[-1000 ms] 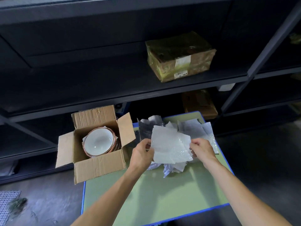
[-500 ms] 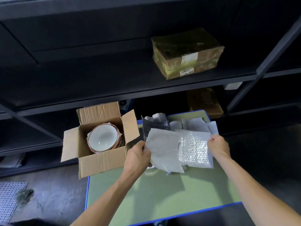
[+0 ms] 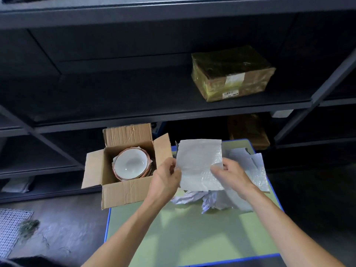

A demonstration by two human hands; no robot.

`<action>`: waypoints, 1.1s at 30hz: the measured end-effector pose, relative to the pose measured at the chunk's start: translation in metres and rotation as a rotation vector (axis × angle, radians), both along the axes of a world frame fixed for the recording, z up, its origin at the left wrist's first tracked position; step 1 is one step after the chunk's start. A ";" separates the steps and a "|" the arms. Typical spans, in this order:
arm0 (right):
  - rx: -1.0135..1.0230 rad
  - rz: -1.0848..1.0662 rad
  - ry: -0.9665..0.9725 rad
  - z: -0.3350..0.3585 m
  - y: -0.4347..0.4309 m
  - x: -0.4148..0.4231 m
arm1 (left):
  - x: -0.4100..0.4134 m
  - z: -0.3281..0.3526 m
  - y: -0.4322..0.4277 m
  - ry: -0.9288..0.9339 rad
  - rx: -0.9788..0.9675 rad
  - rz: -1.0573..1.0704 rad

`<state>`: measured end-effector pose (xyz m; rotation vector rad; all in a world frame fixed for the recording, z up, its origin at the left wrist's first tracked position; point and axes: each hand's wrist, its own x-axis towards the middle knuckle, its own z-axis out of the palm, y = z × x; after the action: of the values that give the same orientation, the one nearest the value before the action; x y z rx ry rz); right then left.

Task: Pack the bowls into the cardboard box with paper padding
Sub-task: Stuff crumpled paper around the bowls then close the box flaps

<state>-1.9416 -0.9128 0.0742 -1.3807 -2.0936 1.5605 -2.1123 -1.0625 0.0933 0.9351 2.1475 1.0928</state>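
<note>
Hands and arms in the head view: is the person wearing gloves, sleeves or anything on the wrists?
No. The left hand and right hand are bare, with no gloves, rings or watch showing. Both forearms are bare to the frame edge; no sleeve is in view.

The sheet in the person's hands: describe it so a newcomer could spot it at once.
Over the green table, right of the open cardboard box, the left hand and right hand hold up a pale padding sheet. It alone is lifted and spread flat; the other padding lies crumpled beneath.
</note>
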 end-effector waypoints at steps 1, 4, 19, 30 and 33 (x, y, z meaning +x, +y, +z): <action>-0.021 0.015 0.042 0.004 -0.001 -0.005 | -0.002 0.002 -0.004 -0.014 0.016 0.004; 0.000 0.069 0.108 0.024 -0.003 -0.019 | -0.017 0.008 -0.017 -0.033 0.077 0.091; 0.621 0.276 -0.254 0.109 -0.051 -0.139 | -0.124 -0.011 -0.040 0.399 -0.062 -0.055; 0.598 0.345 -0.398 0.128 -0.077 -0.192 | -0.120 -0.033 -0.029 0.330 -0.054 -0.295; 0.515 0.360 -0.457 0.131 -0.076 -0.198 | -0.132 -0.039 -0.032 0.354 -0.056 -0.278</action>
<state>-2.1394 -0.9888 0.2047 -1.2957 -2.8734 0.7200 -2.2443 -1.0945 0.0541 1.4385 2.2160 0.7717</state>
